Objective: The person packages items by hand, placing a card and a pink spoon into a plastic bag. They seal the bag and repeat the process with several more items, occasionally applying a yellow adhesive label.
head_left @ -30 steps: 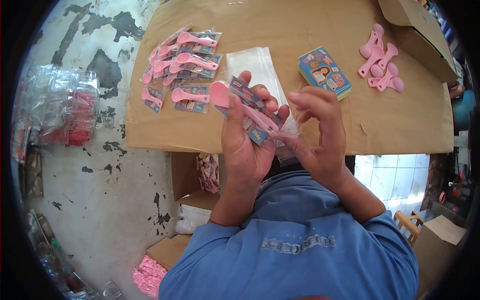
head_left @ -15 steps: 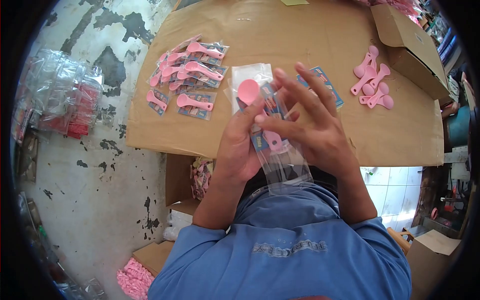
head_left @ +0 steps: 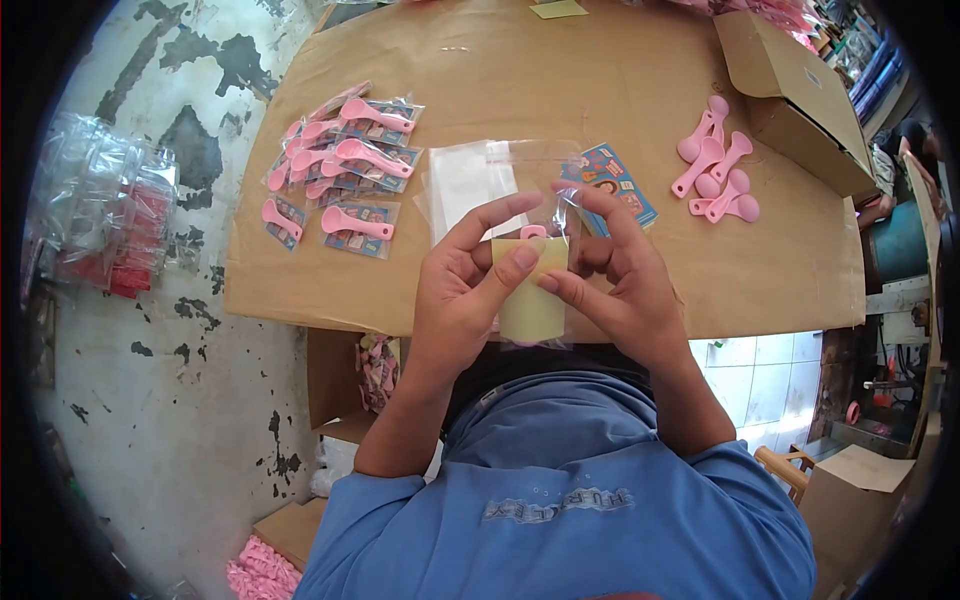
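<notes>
Between my two hands is a clear plastic bag (head_left: pixel 531 318), its pale yellow card back facing me. A bit of pink spoon handle (head_left: pixel 534 231) shows at the card's top edge; the rest of the spoon is hidden behind the card. My left hand (head_left: pixel 470 272) pinches the left side, thumb on the card's upper part. At the right edge, my right hand (head_left: pixel 622 278) grips the bag with thumb and fingers, its index finger up by the shiny plastic top. Just beyond lie flat clear bags (head_left: pixel 465 185) and a stack of blue printed cards (head_left: pixel 612 180).
Packed pink spoons (head_left: pixel 345 150) are piled at the table's left. Loose pink spoons (head_left: pixel 712 165) lie at right near an open cardboard box (head_left: pixel 800 105). Plastic bundles (head_left: pixel 105 200) sit on the floor at left. Another cardboard box (head_left: pixel 855 500) stands at lower right.
The bag with card and spoon has been turned over, so the yellow back now shows instead of the spoon. My right hand has closed on the bag's edge; the view has shifted slightly.
</notes>
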`<action>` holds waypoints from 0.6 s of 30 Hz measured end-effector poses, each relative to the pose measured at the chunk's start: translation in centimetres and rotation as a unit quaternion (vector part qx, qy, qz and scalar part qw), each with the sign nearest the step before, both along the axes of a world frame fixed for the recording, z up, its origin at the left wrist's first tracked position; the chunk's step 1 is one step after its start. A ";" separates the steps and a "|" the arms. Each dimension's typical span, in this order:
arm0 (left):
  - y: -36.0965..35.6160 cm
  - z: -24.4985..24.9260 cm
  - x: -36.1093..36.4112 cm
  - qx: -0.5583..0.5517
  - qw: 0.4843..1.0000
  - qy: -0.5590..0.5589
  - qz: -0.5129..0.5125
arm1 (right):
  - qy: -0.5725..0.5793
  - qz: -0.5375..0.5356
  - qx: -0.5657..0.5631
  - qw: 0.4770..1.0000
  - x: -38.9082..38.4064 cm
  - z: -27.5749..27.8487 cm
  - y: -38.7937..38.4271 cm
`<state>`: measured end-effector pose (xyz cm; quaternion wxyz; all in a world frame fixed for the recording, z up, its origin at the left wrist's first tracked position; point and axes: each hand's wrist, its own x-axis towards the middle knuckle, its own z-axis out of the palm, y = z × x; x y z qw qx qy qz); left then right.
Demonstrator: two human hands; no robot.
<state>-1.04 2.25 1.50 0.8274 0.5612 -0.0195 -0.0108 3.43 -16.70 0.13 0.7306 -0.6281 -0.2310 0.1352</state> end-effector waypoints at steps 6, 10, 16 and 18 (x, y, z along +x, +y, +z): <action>-1.1 0.3 -0.4 0.047 0.996 -0.011 0.072 | -0.246 -0.221 -0.094 0.939 0.8 0.3 -0.1; -2.1 0.3 -0.7 0.122 0.988 -0.045 0.088 | -0.439 -0.275 -0.185 0.835 2.4 2.1 0.4; -1.3 0.3 -1.0 0.305 0.949 -0.061 0.044 | -0.481 -0.304 -0.192 0.800 3.2 1.8 1.7; -1.7 0.5 -1.1 0.340 0.936 -0.077 0.055 | -0.463 -0.296 -0.200 0.811 3.1 1.5 1.5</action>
